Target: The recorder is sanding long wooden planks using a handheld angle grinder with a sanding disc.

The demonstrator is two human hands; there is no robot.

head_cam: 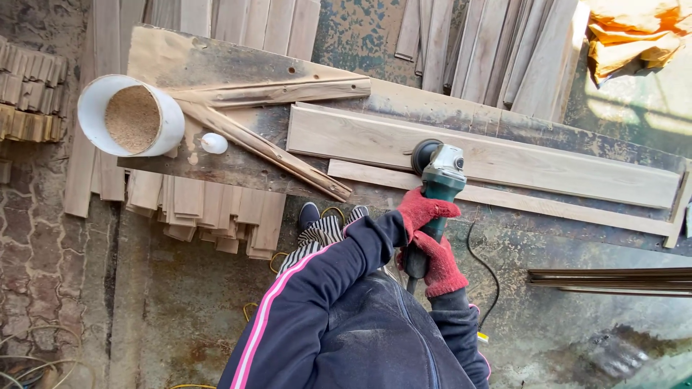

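I saw both gloved hands, left (424, 210) and right (441, 265), wrapped tight around the grinder (437, 189), its disc resting on the plank (504, 160) upon the counter (238, 162).

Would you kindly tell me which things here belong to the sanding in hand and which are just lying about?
In use:
- grinder, held by the left hand and right hand
- long plank under its disc

Lying about:
- white pipe filled with sawdust
- rough sticks
- stacked slats
- orange cloth
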